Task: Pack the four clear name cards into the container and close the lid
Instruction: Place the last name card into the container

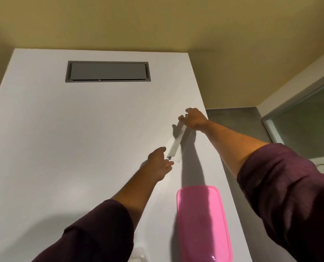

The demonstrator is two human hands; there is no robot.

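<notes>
Both hands are out over the far right part of the white table (81, 129), working on one clear name card (176, 143) that stands tilted, its long body running from near to far. The right hand (194, 119) pinches the card's far upper end between its fingers; the left hand (160, 163) sits at the card's near lower end with fingers partly curled, and whether it grips the card or only steadies it is too fine to tell. A second clear piece seems to lie flat just under the near end, though the plastic is hard to read against the table.

By my judgement the task is in its early or middle part. A pink lid (202, 222) lies flat on the near right of the table, apart from any container, so closing is not yet done. A bit of clear plastic (141, 256) shows at the very near edge beside the left sleeve; it may be the container, but only a corner is visible and its contents cannot be seen. How many of the four cards are packed cannot be told.

The table is plain white, with a grey recessed hatch (108, 71) set into its far part. Beyond it are yellowish walls, a grey floor to the right, and a glass panel in a pale frame at the far right
</notes>
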